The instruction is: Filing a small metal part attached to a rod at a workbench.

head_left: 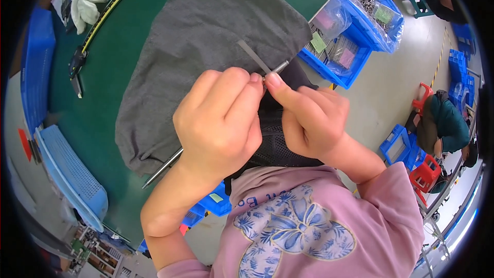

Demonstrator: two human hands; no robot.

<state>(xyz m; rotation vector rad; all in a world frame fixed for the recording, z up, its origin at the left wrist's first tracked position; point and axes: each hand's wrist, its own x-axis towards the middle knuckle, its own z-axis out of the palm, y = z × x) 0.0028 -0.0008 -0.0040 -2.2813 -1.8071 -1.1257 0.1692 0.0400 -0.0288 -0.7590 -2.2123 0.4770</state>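
Both my hands meet over a dark grey cloth [206,36]. A slim metal rod [163,168] runs under my left hand [218,116], and its far end shows beyond my fingertips. That hand is closed around the rod, its fingers curled. My right hand [314,116] is closed too, its thumb pressed at the lower end of a narrow, flat grey strip [253,56]. The strip sticks up over the cloth and crosses close to the rod. My fingertips almost touch, and they hide how strip and rod meet.
The cloth lies on a green tabletop [123,62]. Blue bins [355,67] with bagged metal parts stand at the right. A black measuring tool [77,64], a white glove [86,2] and a light blue basket [72,170] are at left. Another person [445,123] is bent over at far right.
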